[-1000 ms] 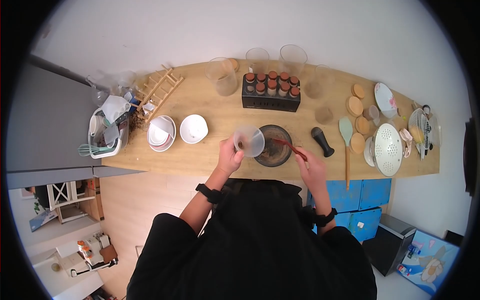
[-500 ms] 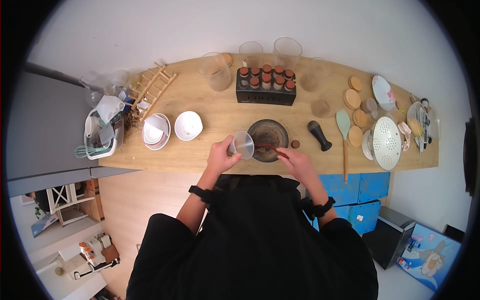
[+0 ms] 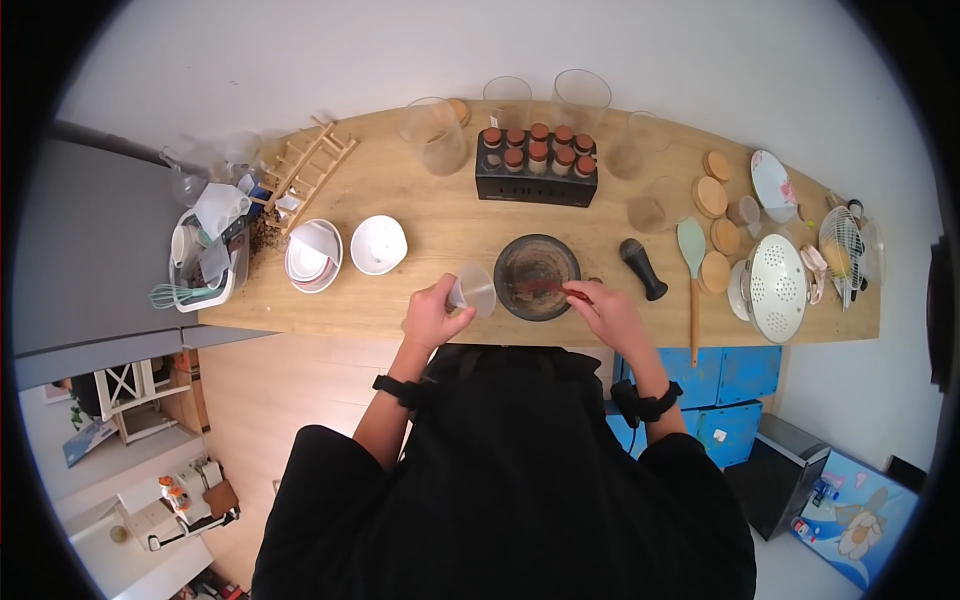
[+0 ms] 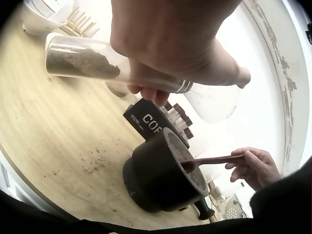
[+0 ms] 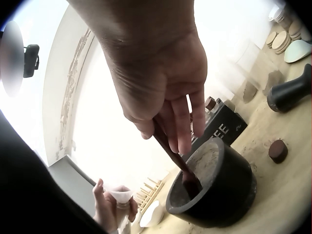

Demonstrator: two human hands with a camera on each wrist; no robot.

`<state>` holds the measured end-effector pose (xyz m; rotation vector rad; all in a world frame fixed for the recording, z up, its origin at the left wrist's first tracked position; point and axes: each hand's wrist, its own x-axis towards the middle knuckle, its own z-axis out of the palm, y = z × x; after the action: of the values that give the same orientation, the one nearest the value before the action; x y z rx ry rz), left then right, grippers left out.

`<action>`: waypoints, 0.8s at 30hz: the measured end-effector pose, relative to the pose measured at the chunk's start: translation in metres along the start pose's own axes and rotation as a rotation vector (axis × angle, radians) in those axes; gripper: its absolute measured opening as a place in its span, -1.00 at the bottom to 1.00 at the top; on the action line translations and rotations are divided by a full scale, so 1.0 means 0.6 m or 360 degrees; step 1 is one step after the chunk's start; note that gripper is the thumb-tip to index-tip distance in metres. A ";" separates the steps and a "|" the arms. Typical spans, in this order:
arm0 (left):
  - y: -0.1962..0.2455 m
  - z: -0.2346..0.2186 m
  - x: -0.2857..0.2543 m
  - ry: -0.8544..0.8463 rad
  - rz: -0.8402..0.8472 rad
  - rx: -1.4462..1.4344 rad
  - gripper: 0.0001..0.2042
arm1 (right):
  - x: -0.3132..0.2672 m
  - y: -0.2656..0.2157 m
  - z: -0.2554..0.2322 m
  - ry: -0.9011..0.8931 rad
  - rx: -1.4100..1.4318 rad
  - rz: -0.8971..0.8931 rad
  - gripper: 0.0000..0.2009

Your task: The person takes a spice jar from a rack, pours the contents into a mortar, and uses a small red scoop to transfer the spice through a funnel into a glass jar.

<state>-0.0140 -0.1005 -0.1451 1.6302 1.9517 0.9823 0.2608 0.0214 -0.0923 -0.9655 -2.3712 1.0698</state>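
My left hand (image 3: 432,315) grips a clear glass tube (image 4: 87,61) with brown powder inside. A translucent funnel (image 3: 477,288) sits in the tube's mouth, just left of the black mortar (image 3: 511,305). In the left wrist view the tube appears sideways, and the hand covers part of it. My right hand (image 3: 610,315) pinches the handle of a dark red-brown spoon (image 5: 170,155). The spoon's bowl is down inside the mortar, where brown powder (image 5: 204,161) coats the inner wall. A small brown stopper (image 5: 278,151) lies on the table to the mortar's right.
Behind the mortar stands a black rack (image 3: 535,188) of capped tubes, with tall glass jars around it. A black pestle (image 3: 642,270), a mint spatula (image 3: 691,250) and a white colander (image 3: 777,288) lie rightward. White bowls (image 3: 379,245) are at left on the wooden table (image 3: 440,220).
My left hand has drawn the tube and funnel leftward, off the mortar's rim. With the spoon, my right hand has shifted slightly and stays over the mortar's right side.
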 end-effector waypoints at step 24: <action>-0.001 -0.006 0.004 -0.0053 0.0032 -0.0029 -0.62 | 0.018 0.004 -0.024 -0.0162 0.0179 0.0003 -0.79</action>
<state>-0.0179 -0.0991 -0.1428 1.6489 1.9027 0.9712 0.2624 0.0380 -0.0844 -0.8932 -2.3608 1.2665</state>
